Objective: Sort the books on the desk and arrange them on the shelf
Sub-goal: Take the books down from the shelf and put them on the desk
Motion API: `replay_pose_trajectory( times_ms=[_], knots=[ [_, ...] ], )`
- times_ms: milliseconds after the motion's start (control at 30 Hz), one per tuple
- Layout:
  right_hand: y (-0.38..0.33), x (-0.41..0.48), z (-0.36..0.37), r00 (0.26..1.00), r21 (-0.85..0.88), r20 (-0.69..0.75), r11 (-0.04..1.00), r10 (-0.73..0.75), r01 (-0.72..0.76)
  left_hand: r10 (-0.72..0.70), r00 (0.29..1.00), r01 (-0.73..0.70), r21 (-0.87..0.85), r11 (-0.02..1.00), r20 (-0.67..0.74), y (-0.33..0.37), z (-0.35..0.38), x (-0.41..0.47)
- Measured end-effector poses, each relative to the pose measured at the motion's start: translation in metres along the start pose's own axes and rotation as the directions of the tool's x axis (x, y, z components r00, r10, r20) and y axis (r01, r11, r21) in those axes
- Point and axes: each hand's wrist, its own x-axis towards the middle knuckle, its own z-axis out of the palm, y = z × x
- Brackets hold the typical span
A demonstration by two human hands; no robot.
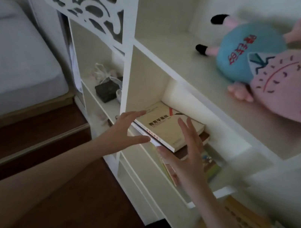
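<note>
Several books (169,128) lie stacked flat in a shelf (192,71) compartment, between the straight, spread fingers (137,114) of the left hand (122,127) and right hand (186,159), which grip nothing. Further books (210,166) sit below the right fingers. Whatever remains on the worktop is out of view.

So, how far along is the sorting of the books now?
Done: a stack of books lies flat in one compartment of the shelf, and more books sit in the compartment below. In hand: the left hand and the right hand are open at the stack's front, probably squaring it. Left: some blurred books at the lower right may need placing. The desk is not in view.
</note>
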Motion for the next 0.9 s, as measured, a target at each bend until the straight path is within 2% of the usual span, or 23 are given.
replay_pose_trajectory(
  times_ms=[133, 233, 333, 400, 500, 600, 700, 800, 900],
  knots=[
    [0.03, 0.003, 0.006, 0.995, -0.006, -0.003, 0.995, 0.098, -0.098, -0.141, 0.988, 0.147, -0.105, 0.983, 0.065, -0.025, 0.023, 0.01],
    [0.05, 0.003, 0.01, 0.984, -0.019, -0.03, 0.984, 0.174, -0.175, -0.274, 0.953, 0.298, -0.256, 0.92, 0.126, -0.039, 0.043, 0.018],
    [0.066, 0.001, 0.013, 0.957, 0.029, -0.104, 0.963, 0.271, -0.269, -0.365, 0.896, 0.441, -0.421, 0.793, 0.253, -0.048, 0.061, 0.026],
    [0.074, 0.002, 0.016, 0.927, 0.118, -0.158, 0.938, 0.34, -0.325, -0.407, 0.86, 0.51, -0.506, 0.695, 0.309, -0.052, 0.071, 0.035],
    [0.085, 0.009, 0.021, 0.887, 0.2, -0.166, 0.896, 0.43, -0.397, -0.451, 0.838, 0.535, -0.62, 0.574, 0.306, -0.053, 0.083, 0.052],
    [0.099, 0.024, 0.027, 0.859, 0.266, -0.225, 0.877, 0.46, -0.4, -0.502, 0.82, 0.522, -0.716, 0.463, 0.273, -0.045, 0.093, 0.071],
    [0.113, 0.034, 0.03, 0.847, 0.231, -0.274, 0.887, 0.455, -0.401, -0.574, 0.784, 0.529, -0.735, 0.424, 0.234, -0.039, 0.098, 0.086],
    [0.118, 0.041, 0.029, 0.813, 0.228, -0.304, 0.867, 0.497, -0.444, -0.58, 0.775, 0.581, -0.644, 0.497, 0.252, -0.036, 0.106, 0.095],
    [0.118, 0.045, 0.03, 0.8, 0.198, -0.335, 0.867, 0.498, -0.457, -0.593, 0.772, 0.567, -0.671, 0.479, 0.229, -0.032, 0.111, 0.098]
  ],
)
